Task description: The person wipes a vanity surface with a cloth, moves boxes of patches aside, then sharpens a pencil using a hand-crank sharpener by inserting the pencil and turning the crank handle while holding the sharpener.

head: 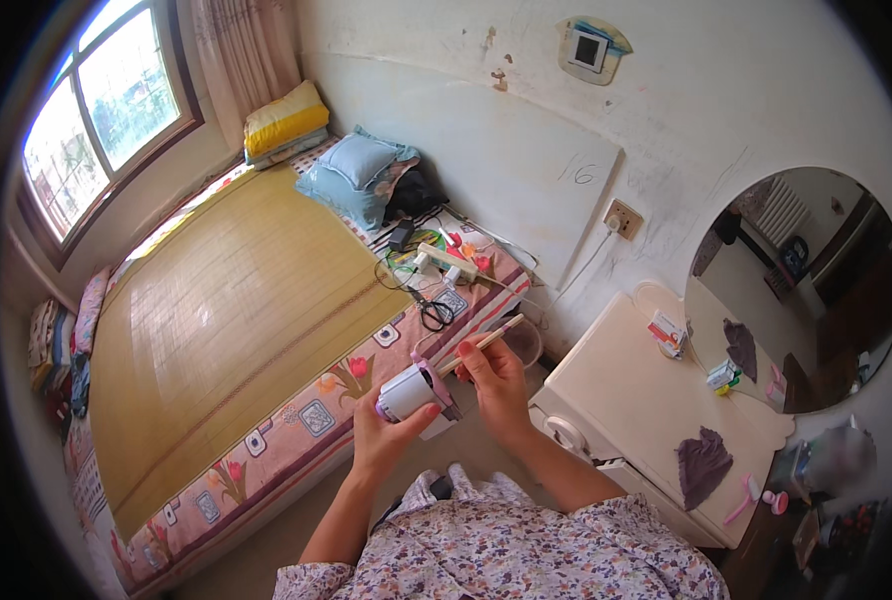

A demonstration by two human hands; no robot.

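In front of my body, my left hand [390,427] is wrapped around a small white device with pink trim [407,395]. Its dark opening faces right, and a pink loop stands at its upper end; I cannot tell exactly what device it is. Between the fingers of my right hand [497,386] is a slim wooden stick, like a chopstick [504,330]. The stick slants down to the left, and its lower end meets the device's opening; how far it reaches inside is hidden. A clear plastic bin [527,341] is partly visible behind my right hand.
On the left is a bed with a woven mat [251,300]. Black-handled scissors [435,313] and a power strip [446,261] with plugs lie on its corner. At right, a white dressing table [611,367] with a round mirror [806,292] bears a purple cloth [703,469].
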